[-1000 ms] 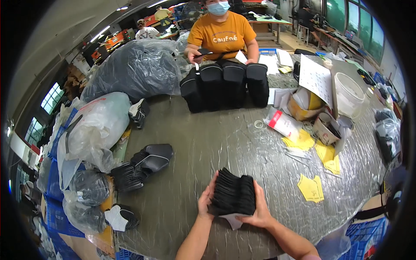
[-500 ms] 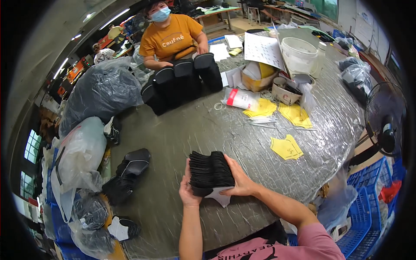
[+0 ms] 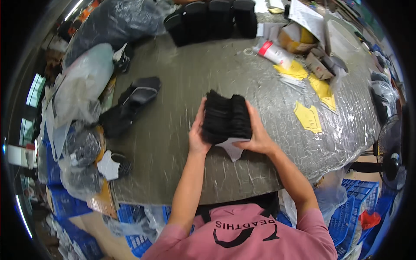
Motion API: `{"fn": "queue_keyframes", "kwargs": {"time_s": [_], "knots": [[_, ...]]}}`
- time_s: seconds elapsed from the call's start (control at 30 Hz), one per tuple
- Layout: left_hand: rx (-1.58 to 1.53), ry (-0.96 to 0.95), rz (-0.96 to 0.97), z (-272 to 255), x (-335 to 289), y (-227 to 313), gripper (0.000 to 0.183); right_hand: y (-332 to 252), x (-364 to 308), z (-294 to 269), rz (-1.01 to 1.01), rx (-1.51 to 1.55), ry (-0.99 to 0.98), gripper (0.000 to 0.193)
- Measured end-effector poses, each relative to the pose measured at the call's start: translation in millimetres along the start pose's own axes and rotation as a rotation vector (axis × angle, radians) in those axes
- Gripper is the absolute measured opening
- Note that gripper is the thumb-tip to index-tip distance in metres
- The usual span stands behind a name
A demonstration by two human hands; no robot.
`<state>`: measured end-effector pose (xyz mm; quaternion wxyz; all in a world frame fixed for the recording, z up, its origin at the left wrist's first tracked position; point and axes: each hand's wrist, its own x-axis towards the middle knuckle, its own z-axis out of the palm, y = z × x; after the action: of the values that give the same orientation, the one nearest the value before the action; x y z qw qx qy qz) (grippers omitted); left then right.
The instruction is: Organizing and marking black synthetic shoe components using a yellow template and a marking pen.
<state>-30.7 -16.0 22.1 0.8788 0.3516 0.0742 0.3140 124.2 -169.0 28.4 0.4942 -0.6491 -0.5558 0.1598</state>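
A thick stack of black fabric pieces [image 3: 226, 115] is held between my two hands above the near middle of the table. My left hand [image 3: 199, 132] presses on its left side. On the right side my right hand [image 3: 260, 135] grips it with the thumb and fingers spread along the edge. A pale grey, pointed piece [image 3: 232, 148] sticks out from the bottom of the stack toward me. To the left, a leaning row of black pieces [image 3: 132, 102] lies on the table. A white cut piece [image 3: 108, 166] rests against more black ones near the left edge.
Several tall black stacks [image 3: 212, 21] stand at the far side. Yellow templates [image 3: 308, 117], white sticks [image 3: 292, 83] and a cardboard container [image 3: 320, 65] lie right. Plastic bags [image 3: 82, 78] crowd the left edge. A black fan [image 3: 390, 167] and blue crates [image 3: 353, 203] are at the right.
The view has tilted down, so the person in the orange shirt across the table is out of sight. Both hands still hold the stack, now turned more upright in view.
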Motion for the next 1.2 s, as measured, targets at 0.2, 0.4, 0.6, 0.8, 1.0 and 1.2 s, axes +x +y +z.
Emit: {"fn": "queue_keyframes", "kwargs": {"time_s": [0.2, 0.4, 0.6, 0.8, 1.0, 1.2], "knots": [[-0.048, 0.035, 0.029, -1.4, -1.8, -1.6, 0.064, 10.6, -0.2, 4.7, 0.021, 0.061, -0.038, 0.132], [0.407, -0.025, -0.015, 5.0, -4.9, 24.7, 0.080, 2.9, -0.3, 4.9, 0.078, 0.079, -0.024, 0.132], [0.968, -0.027, 0.022, 26.5, -7.2, 36.8, 0.089, 3.2, 0.2, 5.5, 0.048, 0.037, -0.010, 0.135], [1.179, -0.044, 0.057, 33.8, -7.1, 38.1, 0.082, 1.2, 0.2, 3.0, 0.076, 0.051, -0.024, 0.136], [1.283, -0.063, 0.155, 31.8, -6.9, 31.9, 0.075, -1.6, 2.8, -1.0, 0.081, 0.061, -0.040, 0.135], [0.639, 0.049, 0.033, 10.0, 3.1, 26.4, 0.068, 2.6, 1.8, 0.8, 0.021, 0.076, -0.031, 0.133]]}}
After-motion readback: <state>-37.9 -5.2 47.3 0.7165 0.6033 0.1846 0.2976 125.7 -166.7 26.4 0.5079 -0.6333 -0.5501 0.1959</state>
